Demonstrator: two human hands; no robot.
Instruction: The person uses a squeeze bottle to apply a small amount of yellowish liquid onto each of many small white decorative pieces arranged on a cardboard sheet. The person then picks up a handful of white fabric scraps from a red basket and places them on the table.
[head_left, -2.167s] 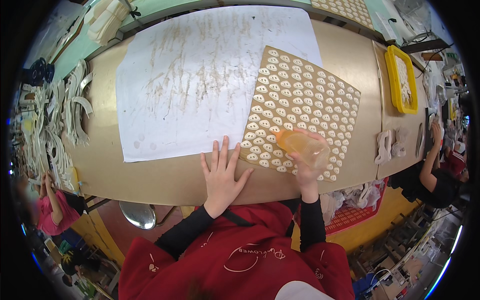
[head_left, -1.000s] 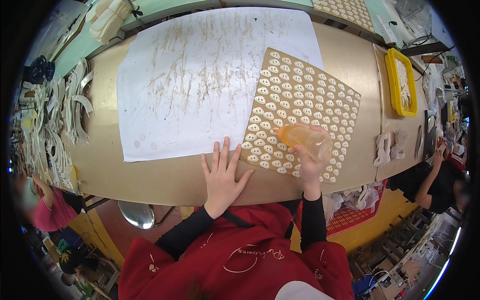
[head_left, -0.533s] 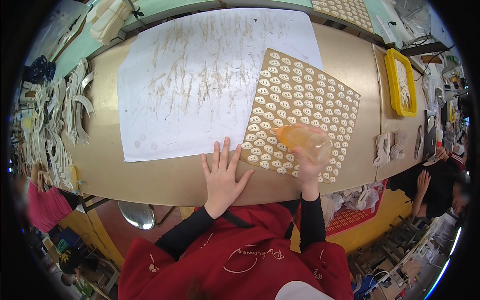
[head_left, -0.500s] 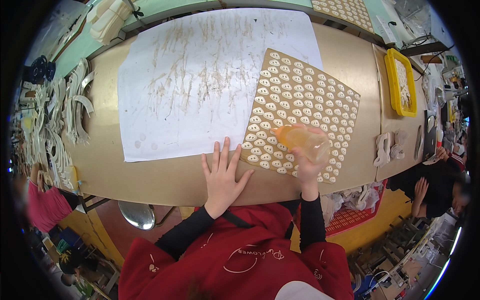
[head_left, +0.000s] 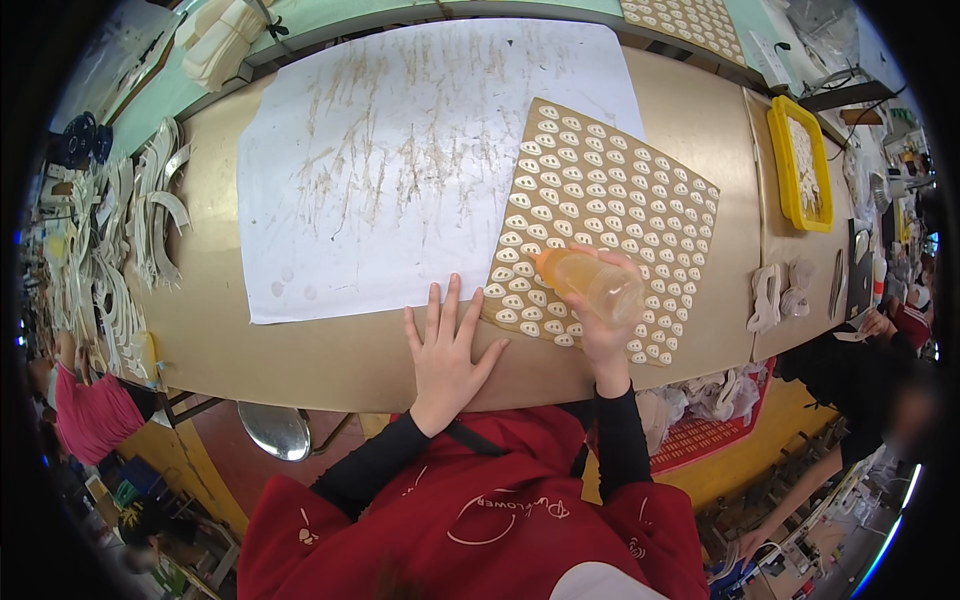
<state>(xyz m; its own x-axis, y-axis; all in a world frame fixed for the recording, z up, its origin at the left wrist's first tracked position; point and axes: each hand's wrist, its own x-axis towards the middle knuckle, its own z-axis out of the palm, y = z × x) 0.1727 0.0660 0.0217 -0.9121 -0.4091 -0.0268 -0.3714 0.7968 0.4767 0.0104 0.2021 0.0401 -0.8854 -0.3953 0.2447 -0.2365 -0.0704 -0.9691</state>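
My right hand (head_left: pixel 603 330) is wrapped round a clear squeeze bottle (head_left: pixel 598 285) with an orange nozzle and pale yellowish contents. The bottle is tilted over a brown board (head_left: pixel 592 242), its tip pointing left and down at the board's left part. Rows of small white rounded-triangle pieces, each with dark dots, cover the board. Whether the tip touches a piece, I cannot tell. My left hand (head_left: pixel 447 352) lies flat with fingers spread, on the table near the lower edge of a large white sheet (head_left: pixel 350 270) stained with brown streaks. The board overlaps the sheet's right side.
A yellow basket (head_left: pixel 783 165) of white pieces stands at the right of the table (head_left: pixel 370 370). Curved white strips (head_left: pixel 155 205) pile up at the left. Another board of pieces (head_left: pixel 685 22) lies at the back. Co-workers are at both sides; a red crate (head_left: pixel 715 440) is below the table.
My right hand has moved the bottle slightly left across the board. My left hand has stayed put. At the right, a co-worker's arm has reached down.
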